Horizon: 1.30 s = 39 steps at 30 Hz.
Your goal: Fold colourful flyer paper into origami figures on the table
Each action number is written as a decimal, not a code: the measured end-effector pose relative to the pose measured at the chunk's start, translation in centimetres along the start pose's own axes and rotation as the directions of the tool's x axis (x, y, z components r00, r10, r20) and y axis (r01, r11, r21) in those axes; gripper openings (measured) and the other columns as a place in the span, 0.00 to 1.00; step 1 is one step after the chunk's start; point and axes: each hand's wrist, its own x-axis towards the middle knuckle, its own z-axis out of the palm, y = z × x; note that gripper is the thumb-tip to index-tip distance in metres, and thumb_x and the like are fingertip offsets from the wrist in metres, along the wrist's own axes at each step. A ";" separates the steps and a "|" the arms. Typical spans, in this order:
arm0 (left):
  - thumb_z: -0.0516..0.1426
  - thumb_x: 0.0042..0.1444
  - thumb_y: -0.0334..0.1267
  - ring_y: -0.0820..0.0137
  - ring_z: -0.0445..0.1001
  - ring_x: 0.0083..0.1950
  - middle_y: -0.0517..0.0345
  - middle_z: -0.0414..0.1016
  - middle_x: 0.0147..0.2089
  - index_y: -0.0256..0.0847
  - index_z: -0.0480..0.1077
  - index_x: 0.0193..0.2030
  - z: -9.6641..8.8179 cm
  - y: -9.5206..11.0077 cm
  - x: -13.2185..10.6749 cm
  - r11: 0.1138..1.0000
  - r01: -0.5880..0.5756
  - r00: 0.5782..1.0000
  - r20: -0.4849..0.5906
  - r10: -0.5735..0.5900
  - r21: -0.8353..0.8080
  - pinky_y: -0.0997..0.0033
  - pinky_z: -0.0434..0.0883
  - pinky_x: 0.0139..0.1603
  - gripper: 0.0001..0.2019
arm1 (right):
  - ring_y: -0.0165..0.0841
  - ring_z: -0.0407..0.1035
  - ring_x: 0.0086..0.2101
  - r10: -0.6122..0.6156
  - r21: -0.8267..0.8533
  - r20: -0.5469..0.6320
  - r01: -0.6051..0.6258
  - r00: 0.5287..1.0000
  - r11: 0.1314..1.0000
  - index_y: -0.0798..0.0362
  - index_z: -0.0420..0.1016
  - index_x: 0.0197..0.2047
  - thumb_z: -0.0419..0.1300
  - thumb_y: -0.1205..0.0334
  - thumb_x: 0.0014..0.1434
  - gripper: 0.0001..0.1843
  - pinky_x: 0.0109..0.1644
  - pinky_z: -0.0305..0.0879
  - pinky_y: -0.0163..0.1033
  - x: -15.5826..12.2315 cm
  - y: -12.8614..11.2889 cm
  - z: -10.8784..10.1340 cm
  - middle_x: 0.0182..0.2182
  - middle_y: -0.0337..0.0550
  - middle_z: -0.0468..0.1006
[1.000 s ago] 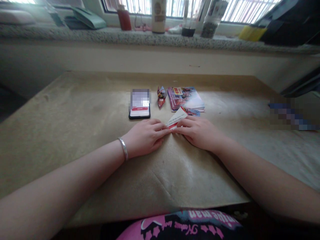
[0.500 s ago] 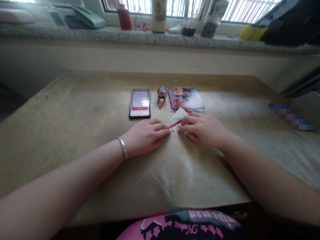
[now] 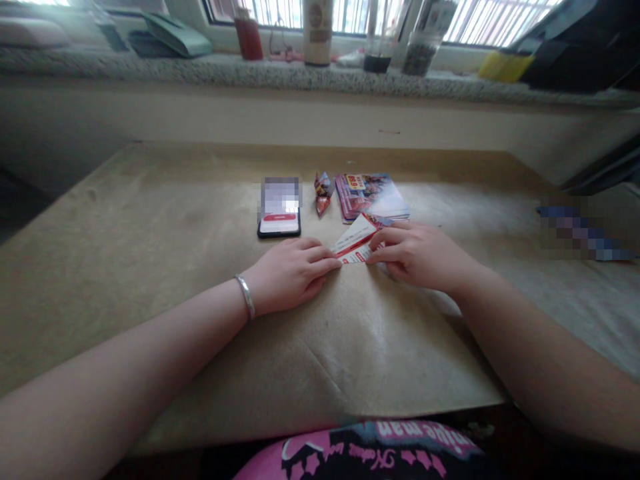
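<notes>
A piece of folded printed paper [image 3: 356, 235], white with red bands and a colourful patch at its far edge, lies on the table between my hands. My left hand [image 3: 295, 270], with a silver bangle at the wrist, pins its left corner under closed fingertips. On the right part, my right hand [image 3: 407, 250] has its thumb and fingers bent onto the paper at the near folded edge, covering that end. Just beyond are a small folded paper figure [image 3: 323, 193] and a stack of colourful printed sheets [image 3: 373, 197].
A phone [image 3: 279, 208] with a lit screen lies left of the paper figure. A blurred bluish strip [image 3: 583, 230] is at the table's right. Along the stone windowsill [image 3: 275, 77] stand a red bottle [image 3: 249, 37], a cream bottle [image 3: 318, 33] and other containers.
My right hand has slid a little to the right along the near edge of the paper, uncovering more of its print. My left hand stays on the left corner.
</notes>
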 end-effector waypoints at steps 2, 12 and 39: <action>0.49 0.60 0.34 0.63 0.68 0.50 0.52 0.73 0.52 0.40 0.69 0.54 0.0 0.0 0.0 1.000 0.005 1.000 0.002 -0.005 -0.001 0.62 0.69 0.51 0.17 | 0.38 0.68 0.40 -0.001 0.014 0.002 0.001 1.000 1.000 0.44 0.80 0.42 0.55 0.68 0.55 0.16 0.44 0.62 0.42 -0.1 0.2 0.0 0.42 0.40 0.78; 0.49 0.61 0.34 0.63 0.68 0.51 0.51 0.73 0.51 0.40 0.69 0.54 0.0 0.0 -0.1 1.000 0.004 1.000 0.003 -0.004 -0.002 0.61 0.69 0.51 0.17 | 0.36 0.69 0.40 0.006 0.053 0.009 -0.006 1.000 0.999 0.44 0.81 0.40 0.55 0.71 0.54 0.18 0.44 0.63 0.41 -0.3 0.5 -0.3 0.42 0.41 0.79; 0.49 0.60 0.34 0.63 0.68 0.51 0.52 0.73 0.51 0.41 0.68 0.54 0.2 -0.3 -0.5 1.000 0.004 1.000 0.004 -0.004 -0.016 0.62 0.69 0.51 0.17 | 0.30 0.73 0.35 0.147 0.036 0.091 -0.151 0.985 0.988 0.40 0.81 0.38 0.53 0.70 0.52 0.20 0.39 0.65 0.36 -1.9 1.8 -1.1 0.45 0.34 0.78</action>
